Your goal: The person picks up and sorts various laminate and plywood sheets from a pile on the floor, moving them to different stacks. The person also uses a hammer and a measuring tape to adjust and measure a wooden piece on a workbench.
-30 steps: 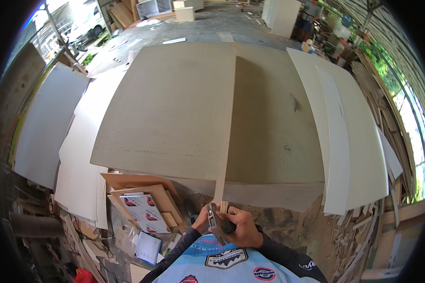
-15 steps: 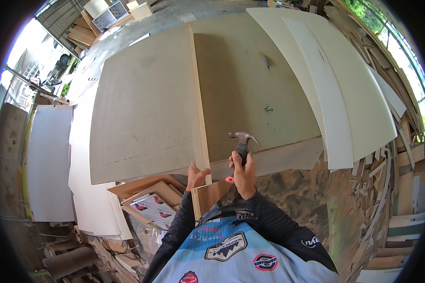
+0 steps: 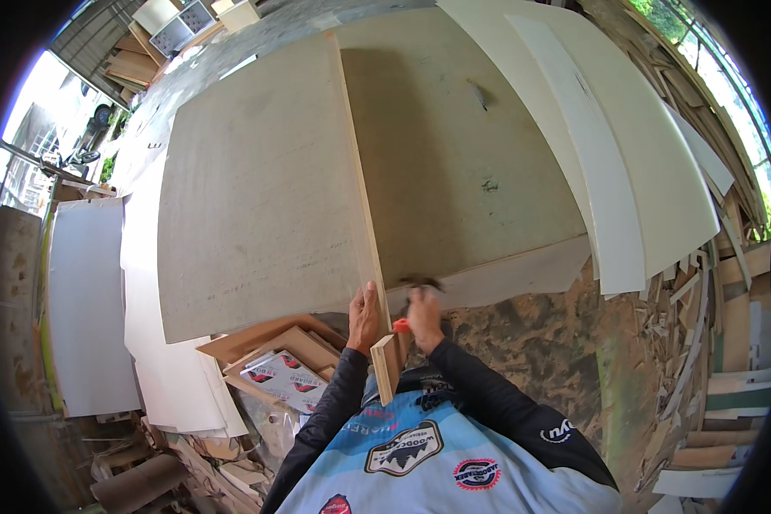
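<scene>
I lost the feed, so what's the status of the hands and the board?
Left hand steadies upright board edge. Right hand grips hammer beside it. Nothing in the way.

From up here I see the left hand (image 3: 364,317) flat against the near end of a long wooden strip (image 3: 358,180) standing on edge between two big boards. The right hand (image 3: 423,315) grips a hammer (image 3: 419,285) (orange on the handle) just beside it. Offcuts (image 3: 274,360) sit lower left.
</scene>
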A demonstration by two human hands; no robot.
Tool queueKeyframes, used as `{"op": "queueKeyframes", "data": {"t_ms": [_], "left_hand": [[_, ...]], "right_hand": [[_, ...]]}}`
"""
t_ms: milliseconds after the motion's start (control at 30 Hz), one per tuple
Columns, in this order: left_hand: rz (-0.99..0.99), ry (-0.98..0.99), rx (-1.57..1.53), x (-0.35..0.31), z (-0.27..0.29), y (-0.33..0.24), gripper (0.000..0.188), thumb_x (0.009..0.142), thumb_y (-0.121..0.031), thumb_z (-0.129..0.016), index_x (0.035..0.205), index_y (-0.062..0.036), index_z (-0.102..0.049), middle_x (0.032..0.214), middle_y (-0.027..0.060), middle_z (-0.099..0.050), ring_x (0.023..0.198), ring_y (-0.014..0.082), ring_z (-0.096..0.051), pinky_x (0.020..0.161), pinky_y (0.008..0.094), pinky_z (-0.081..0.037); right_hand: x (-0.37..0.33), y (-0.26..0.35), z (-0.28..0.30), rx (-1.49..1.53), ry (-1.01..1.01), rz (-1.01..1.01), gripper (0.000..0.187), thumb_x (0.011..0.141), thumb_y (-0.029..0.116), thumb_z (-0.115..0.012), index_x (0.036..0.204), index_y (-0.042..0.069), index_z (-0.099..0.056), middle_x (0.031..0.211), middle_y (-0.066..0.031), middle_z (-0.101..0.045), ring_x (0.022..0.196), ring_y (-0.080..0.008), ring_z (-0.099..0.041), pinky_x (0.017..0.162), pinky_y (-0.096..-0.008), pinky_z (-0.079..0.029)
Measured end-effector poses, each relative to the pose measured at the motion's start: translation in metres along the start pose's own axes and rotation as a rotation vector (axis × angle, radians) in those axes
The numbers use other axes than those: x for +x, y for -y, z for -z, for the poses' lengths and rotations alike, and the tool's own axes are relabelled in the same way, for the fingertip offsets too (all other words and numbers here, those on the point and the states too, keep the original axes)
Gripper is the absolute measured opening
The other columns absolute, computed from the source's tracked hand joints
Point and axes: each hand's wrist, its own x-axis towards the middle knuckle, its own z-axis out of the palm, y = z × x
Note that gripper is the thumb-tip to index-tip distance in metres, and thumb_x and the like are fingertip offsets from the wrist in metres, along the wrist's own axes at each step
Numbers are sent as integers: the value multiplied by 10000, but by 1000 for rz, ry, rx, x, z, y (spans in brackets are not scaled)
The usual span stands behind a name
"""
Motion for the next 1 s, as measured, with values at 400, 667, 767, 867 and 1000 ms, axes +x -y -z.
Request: {"op": "queueKeyframes", "data": {"t_ms": [400,667,767,867,1000], "left_hand": [[41,57,55,12,30,29,620,971,-484,-348,1137,74,-560,1262,200,-526,1323,329,-302,1087,373,-202],[-73,-16,190,6,33,8,639,962,-508,-364,1082,87,-563,1182,200,-516,1285,321,-324,1065,373,-230],[-137,-3,169,1,28,2,528,867,-398,-591,1120,64,-543,1133,179,-515,1124,281,-467,973,349,-346],[-188,83,159,12,53,0,546,643,-124,-724,1127,41,-532,1071,154,-554,1013,243,-542,877,338,-429],[-4,143,147,9,70,-12,554,608,-66,-661,1131,48,-521,1016,160,-601,968,230,-560,832,332,-455]], "right_hand": [[-7,43,1,5,-126,-185,214,900,226,-492,948,19,-523,728,-61,-530,542,-179,-555,491,-321,-480],[1,58,-3,403,-62,-419,225,910,219,-490,954,14,-572,757,-62,-555,555,-150,-552,545,-304,-482],[-7,12,-21,-2,102,-101,242,908,222,-494,992,10,-575,766,-71,-560,585,-157,-583,530,-300,-482],[1,52,-17,217,339,-321,243,891,210,-507,1011,12,-580,772,-69,-568,576,-161,-597,487,-296,-477],[24,60,-18,467,202,-504,164,886,213,-513,923,55,-536,733,-54,-548,539,-154,-593,389,-283,-441]]}}
